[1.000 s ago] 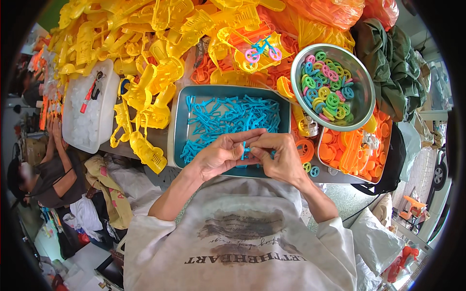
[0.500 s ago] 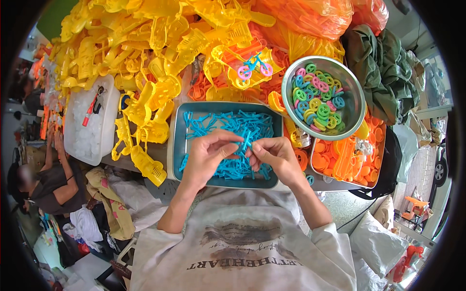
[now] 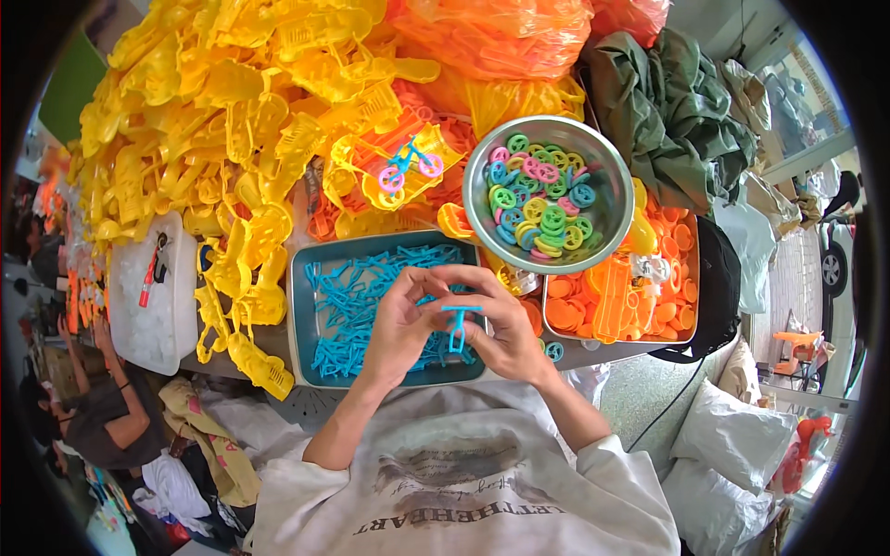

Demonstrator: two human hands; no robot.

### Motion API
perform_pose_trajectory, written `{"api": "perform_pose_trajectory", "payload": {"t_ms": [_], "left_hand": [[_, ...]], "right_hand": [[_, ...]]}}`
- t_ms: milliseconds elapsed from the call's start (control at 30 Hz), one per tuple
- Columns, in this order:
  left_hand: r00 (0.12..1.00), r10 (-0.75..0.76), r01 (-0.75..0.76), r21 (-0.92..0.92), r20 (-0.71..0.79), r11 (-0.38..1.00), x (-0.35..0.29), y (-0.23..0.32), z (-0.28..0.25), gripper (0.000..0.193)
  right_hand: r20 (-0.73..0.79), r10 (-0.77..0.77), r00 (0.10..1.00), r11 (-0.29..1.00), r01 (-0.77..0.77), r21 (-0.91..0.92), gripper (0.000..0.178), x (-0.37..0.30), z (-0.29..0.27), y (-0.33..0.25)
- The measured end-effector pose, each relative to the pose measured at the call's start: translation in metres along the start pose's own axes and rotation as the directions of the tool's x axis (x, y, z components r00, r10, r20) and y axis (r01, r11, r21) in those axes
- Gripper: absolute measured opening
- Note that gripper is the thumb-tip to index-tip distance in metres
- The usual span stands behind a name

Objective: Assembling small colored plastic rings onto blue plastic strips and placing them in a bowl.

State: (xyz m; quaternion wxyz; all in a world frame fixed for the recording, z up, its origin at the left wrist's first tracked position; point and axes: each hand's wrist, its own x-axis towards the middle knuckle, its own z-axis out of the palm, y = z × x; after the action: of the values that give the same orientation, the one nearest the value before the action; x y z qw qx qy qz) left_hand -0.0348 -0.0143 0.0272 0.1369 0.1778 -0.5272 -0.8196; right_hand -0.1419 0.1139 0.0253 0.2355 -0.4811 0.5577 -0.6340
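In front of my chest, both hands hold a small blue plastic toy bicycle part, with a crossbar on top and a narrow looped piece hanging below. My right hand pinches it between thumb and fingers. Bent toward the same part, my left hand has its fingertips closed against it, partly hidden behind the right fingers. Below and behind my hands is a grey-blue tray holding many similar blue parts. Beyond it, a toy bicycle with a blue frame and pink wheels rests on a yellow plastic piece.
Right of the tray stands a metal bowl of coloured wheels, beside a container of orange parts. Yellow plastic pieces heap up at the back left. A white tub with a red-handled tool sits left. Another person works at far left.
The view has shifted, so the tray and bowl sit further left. My hands have drawn nearer together, and the blue part is turned so its crossbar faces up.
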Motion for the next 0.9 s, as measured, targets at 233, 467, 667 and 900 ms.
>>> {"api": "perform_pose_trajectory", "payload": {"t_ms": [233,467,667,900], "left_hand": [[0.875,0.422,-0.434,0.77,0.237,0.468,0.056,0.042,0.039,0.033],[0.818,0.319,-0.575,0.696,0.479,0.43,0.137,0.004,0.063,0.023],[0.867,0.263,-0.476,0.859,0.422,0.188,0.148,-0.007,0.072,0.022],[0.953,0.288,-0.281,0.64,0.097,0.715,0.107,0.05,0.056,0.018]], "right_hand": [[-0.313,0.095,0.945,0.995,-0.102,-0.006,0.015,-0.02,-0.022,-0.006],[-0.47,0.125,0.874,0.975,-0.196,-0.105,0.019,-0.033,-0.017,-0.031],[-0.399,0.244,0.884,0.956,-0.288,-0.053,0.016,-0.05,-0.015,-0.028],[-0.476,0.184,0.86,0.983,-0.164,0.084,0.02,-0.037,-0.006,-0.02]]}}
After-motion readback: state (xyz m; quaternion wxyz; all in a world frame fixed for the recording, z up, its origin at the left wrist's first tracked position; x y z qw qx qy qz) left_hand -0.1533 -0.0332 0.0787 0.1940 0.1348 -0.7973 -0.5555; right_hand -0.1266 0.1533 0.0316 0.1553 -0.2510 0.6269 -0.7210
